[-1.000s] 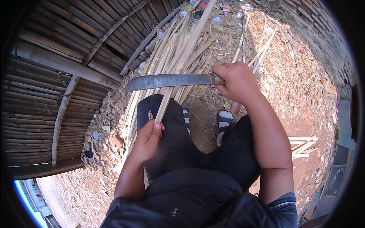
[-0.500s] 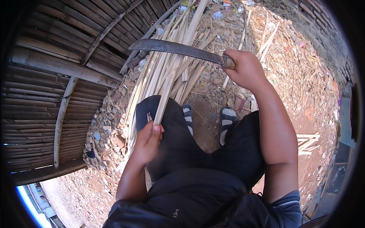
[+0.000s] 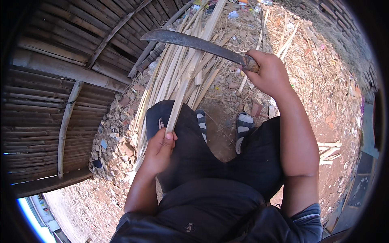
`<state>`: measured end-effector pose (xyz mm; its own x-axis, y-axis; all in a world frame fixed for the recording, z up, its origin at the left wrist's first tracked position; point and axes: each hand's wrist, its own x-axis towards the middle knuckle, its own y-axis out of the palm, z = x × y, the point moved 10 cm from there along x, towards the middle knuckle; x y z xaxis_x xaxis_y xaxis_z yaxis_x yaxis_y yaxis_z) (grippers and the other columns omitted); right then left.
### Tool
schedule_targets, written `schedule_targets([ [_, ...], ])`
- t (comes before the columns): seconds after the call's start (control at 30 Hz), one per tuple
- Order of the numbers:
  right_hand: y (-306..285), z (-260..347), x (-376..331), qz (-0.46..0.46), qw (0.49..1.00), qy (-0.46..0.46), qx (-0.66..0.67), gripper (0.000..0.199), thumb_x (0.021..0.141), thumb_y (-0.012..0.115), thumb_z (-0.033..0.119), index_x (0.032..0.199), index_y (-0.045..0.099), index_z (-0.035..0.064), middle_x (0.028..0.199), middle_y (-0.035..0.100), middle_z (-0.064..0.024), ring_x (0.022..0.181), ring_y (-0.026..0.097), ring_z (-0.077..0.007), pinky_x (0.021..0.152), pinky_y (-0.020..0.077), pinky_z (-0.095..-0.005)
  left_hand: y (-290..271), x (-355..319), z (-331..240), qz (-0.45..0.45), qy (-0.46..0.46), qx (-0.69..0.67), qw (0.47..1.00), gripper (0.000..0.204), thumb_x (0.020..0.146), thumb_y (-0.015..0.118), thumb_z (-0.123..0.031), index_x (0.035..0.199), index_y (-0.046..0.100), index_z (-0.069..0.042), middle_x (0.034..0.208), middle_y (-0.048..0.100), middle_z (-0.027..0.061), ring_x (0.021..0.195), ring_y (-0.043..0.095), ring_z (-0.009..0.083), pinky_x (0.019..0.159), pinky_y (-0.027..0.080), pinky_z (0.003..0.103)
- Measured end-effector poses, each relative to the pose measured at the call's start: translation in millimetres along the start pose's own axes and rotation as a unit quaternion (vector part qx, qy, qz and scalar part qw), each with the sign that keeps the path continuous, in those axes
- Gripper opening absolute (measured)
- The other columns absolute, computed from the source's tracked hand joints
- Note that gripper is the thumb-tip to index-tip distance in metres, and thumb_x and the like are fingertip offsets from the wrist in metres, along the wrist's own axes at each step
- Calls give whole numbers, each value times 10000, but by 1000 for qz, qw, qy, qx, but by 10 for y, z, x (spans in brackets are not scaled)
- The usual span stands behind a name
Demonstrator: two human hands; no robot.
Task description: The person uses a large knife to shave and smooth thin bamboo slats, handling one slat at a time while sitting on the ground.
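Observation:
My left hand (image 3: 159, 149) grips the near end of a long pale bamboo strip (image 3: 183, 87) that rests on my left knee and runs away from me over a pile of split bamboo (image 3: 174, 69). My right hand (image 3: 269, 73) is closed on the wooden handle of a long curved dark blade (image 3: 190, 41). The blade is held up above the pile, pointing left, clear of the strip.
A wall of woven dark bamboo slats (image 3: 60, 81) stands at my left. Rubble and stones (image 3: 113, 141) lie at its foot. My sandalled feet (image 3: 243, 125) rest on reddish dirt littered with chips. A few short strips (image 3: 328, 148) lie at the right.
My right hand has raised the blade up and away from me, from just above the strip to high over the pile. My left hand keeps its hold on the strip.

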<state>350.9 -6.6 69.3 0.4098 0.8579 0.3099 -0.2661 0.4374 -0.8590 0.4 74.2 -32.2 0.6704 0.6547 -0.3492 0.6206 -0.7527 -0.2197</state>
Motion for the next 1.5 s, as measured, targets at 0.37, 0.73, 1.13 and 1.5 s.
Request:
schedule_targets([
  [0.37, -40, 61, -158, 101, 994, -11, -32, 231, 791, 766, 160, 1000, 705, 83, 861, 730, -166, 866, 724, -407, 755, 573, -517, 188, -123, -328, -101, 57, 313, 943, 313, 1113, 536, -296, 1138, 645, -4, 862, 705, 283, 853, 694, 530, 739, 540, 567],
  [0.73, 132, 603, -262, 139, 984, -92, -69, 196, 762, 758, 155, 934, 684, 95, 835, 733, -143, 858, 732, -383, 766, 582, -524, 198, -202, -362, -105, 74, 311, 942, 382, 987, 760, -345, 1104, 644, -1, 728, 653, 125, 655, 687, 311, 629, 535, 419],
  [1.13, 92, 472, -250, 98, 990, -84, -50, 198, 808, 773, 184, 966, 690, 99, 819, 712, -132, 852, 722, -392, 763, 573, -525, 170, -136, -288, -106, 66, 279, 952, 445, 881, 888, -325, 1050, 631, -3, 626, 552, 38, 536, 552, 151, 556, 476, 304],
  [1.5, -128, 91, -154, 60, 998, 8, -32, 225, 829, 773, 182, 1024, 701, 96, 888, 740, -146, 867, 727, -400, 762, 583, -518, 120, -87, -237, -84, 73, 232, 966, 403, 876, 893, -284, 1005, 627, -11, 613, 535, 13, 543, 505, 97, 560, 460, 281],
])
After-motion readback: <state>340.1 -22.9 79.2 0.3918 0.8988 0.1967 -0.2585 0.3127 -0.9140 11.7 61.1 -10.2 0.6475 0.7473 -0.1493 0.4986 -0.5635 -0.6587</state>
